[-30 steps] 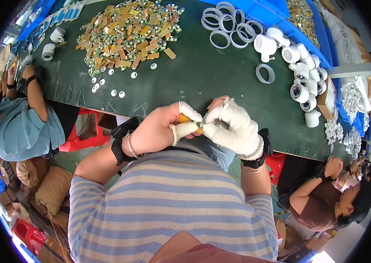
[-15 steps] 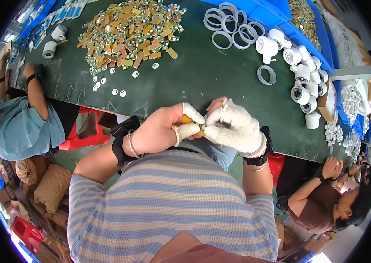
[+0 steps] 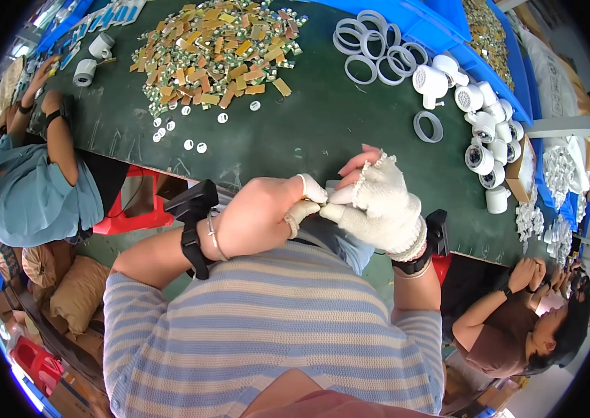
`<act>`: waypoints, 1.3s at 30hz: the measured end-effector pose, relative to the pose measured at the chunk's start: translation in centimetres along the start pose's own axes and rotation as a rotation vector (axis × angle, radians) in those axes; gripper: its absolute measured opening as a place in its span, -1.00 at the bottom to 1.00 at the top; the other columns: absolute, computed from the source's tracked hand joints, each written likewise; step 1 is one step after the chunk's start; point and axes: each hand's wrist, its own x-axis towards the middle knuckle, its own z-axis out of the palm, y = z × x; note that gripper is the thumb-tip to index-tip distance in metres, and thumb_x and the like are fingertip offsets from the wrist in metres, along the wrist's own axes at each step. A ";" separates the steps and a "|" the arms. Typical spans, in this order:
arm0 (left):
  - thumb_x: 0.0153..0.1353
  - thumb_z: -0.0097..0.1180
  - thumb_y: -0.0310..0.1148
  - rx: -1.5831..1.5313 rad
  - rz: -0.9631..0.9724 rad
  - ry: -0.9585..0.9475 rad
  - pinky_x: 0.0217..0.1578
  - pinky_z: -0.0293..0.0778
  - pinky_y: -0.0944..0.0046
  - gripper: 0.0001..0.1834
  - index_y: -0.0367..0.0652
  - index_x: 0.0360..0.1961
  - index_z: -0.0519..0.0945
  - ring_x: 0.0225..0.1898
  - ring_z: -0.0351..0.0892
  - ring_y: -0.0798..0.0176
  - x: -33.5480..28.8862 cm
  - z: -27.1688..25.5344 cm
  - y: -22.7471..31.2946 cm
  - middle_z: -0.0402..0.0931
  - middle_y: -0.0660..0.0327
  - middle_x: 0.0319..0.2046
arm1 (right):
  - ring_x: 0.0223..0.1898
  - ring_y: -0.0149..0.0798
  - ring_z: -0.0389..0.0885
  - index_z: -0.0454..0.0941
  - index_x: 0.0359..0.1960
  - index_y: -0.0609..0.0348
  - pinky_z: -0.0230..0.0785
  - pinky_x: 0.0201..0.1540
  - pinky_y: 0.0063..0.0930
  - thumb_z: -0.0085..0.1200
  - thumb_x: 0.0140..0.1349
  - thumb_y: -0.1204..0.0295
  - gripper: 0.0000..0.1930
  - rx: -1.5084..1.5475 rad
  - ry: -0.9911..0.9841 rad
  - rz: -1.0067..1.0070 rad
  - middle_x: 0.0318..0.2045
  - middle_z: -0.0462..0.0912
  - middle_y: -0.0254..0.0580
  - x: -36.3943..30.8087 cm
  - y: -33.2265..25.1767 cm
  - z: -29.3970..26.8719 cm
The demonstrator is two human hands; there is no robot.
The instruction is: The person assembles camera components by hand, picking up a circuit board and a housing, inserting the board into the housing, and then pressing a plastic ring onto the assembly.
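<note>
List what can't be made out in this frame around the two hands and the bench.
- Head view: whatever is pinched between the left hand and the gloved right hand is hidden by the fingertips.
- Head view: details of the small flat pieces in the pile are too small to read.
- Head view: the blue bin is cut off by the fisheye rim.

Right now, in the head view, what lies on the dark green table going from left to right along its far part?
White tape rolls → heap of small yellow and orange flat pieces → loose white plastic rings → white cup-shaped plastic housings.
</note>
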 end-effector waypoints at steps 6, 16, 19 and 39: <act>0.34 0.30 -0.54 -0.182 -0.029 -0.034 -0.21 0.60 0.22 -0.78 -0.17 -0.02 0.60 -0.24 0.77 0.06 -0.1 0.6 -1.9 0.73 0.09 -0.27 | -0.18 -0.08 0.68 0.72 -0.40 -0.05 0.44 0.19 0.04 0.54 -0.06 0.43 -0.79 0.039 -0.039 0.090 -0.38 0.68 -0.28 -0.5 -0.4 0.4; 0.38 0.28 -0.49 -0.028 -0.057 0.131 -0.29 0.60 0.21 -0.83 -0.19 -0.05 0.58 -0.33 0.76 0.07 -0.6 1.3 -1.4 0.73 0.07 -0.30 | -0.27 -0.02 0.63 0.74 -0.45 -0.05 0.45 -0.07 -0.07 0.46 0.00 0.37 -0.88 -0.052 -0.009 0.069 -0.50 0.63 -0.26 1.0 -0.5 1.7; 0.40 0.28 -0.49 -0.272 -0.201 0.091 -0.22 0.59 0.27 -0.82 -0.22 -0.03 0.58 -0.21 0.72 0.35 -0.5 0.8 -2.8 0.74 0.17 -0.23 | -0.25 -0.02 0.62 0.74 -0.38 -0.03 0.44 -0.03 -0.06 0.47 0.01 0.35 -0.85 -0.292 -0.020 0.045 -0.46 0.63 -0.27 1.6 -1.5 1.5; 0.32 0.39 -0.28 0.373 -0.235 0.473 -0.08 0.58 0.20 -0.31 0.01 0.45 0.44 -0.18 0.65 0.21 1.2 -11.8 -4.6 0.69 0.07 0.04 | 0.01 0.16 0.64 0.69 -0.15 0.17 0.41 0.11 0.10 0.40 0.17 0.23 -0.67 -1.354 0.521 0.488 -0.05 0.71 0.06 -13.2 12.7 -10.7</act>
